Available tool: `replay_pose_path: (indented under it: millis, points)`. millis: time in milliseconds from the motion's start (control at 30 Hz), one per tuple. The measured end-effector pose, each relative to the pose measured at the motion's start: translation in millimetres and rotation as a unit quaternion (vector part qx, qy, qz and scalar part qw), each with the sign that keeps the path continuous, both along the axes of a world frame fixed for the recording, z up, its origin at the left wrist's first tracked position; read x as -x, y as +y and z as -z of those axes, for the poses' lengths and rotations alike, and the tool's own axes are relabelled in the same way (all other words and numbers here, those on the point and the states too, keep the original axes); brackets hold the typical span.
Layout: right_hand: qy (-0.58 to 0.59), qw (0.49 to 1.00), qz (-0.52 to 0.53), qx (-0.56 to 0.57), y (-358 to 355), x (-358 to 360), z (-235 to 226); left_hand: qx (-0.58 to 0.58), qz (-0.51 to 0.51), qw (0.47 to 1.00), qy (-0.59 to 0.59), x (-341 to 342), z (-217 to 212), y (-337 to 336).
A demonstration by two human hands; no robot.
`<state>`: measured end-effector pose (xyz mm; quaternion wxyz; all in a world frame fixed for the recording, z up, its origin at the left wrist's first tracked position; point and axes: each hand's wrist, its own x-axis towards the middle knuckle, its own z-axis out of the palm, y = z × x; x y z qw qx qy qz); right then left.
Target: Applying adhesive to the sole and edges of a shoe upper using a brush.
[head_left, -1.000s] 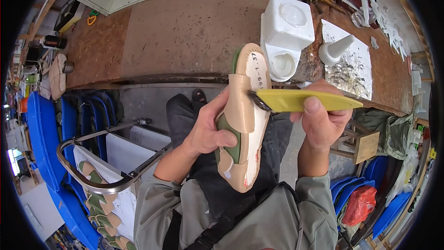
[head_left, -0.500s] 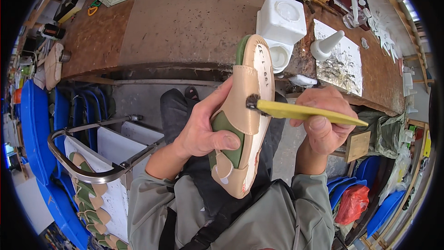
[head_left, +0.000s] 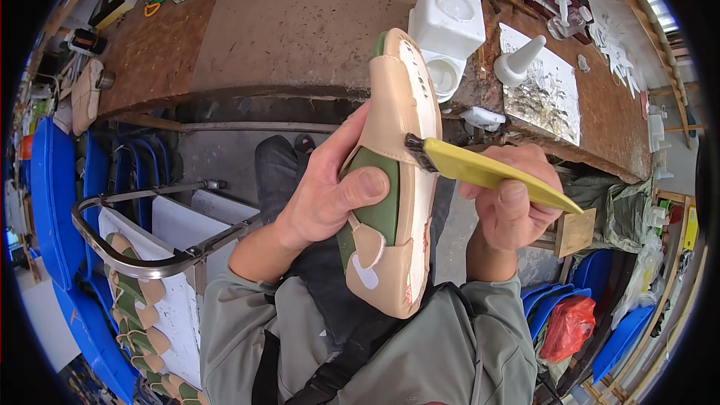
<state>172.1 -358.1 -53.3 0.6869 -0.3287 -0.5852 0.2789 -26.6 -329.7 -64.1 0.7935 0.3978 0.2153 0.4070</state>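
Observation:
My left hand [head_left: 330, 184] is wrapped round a shoe upper on a green last [head_left: 377, 214], with the thumb pressed on the green side. The upper is beige, with a small strap and a white patch near its lower end; the pale sole side faces right. In my right hand [head_left: 514, 199] is a flat yellow-handled brush [head_left: 499, 176], pinched between thumb and fingers. Its dark bristles touch the beige edge near the middle of the shoe.
Ahead stands a brown workbench [head_left: 300, 37] with a white plastic container [head_left: 448, 19], a white nozzle bottle [head_left: 520, 61] and a stained white sheet [head_left: 551, 105]. At left, a metal-railed rack [head_left: 142, 270] carries several similar shoes. Blue trays [head_left: 56, 202] and a red bag [head_left: 568, 328] flank me.
The shoe has turned so more of its side shows, and its top has shifted up and left. The brush now slants down more to the right, its bristles lying along the sole edge.

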Motion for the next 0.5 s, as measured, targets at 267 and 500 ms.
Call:
replay_pose_path:
  millis: [267, 500]
  points:
    - [-0.049, 0.996, -0.042, -0.056, -16.4, -5.3, 4.2, -0.018, -0.01, 1.0, 0.0, -3.0, -7.7, -8.5]
    - [-0.022, 0.998, -0.044, -0.046, -32.8, -5.7, 8.7, -0.032, -0.025, 0.999, 0.013, -6.3, -10.9, -13.3]
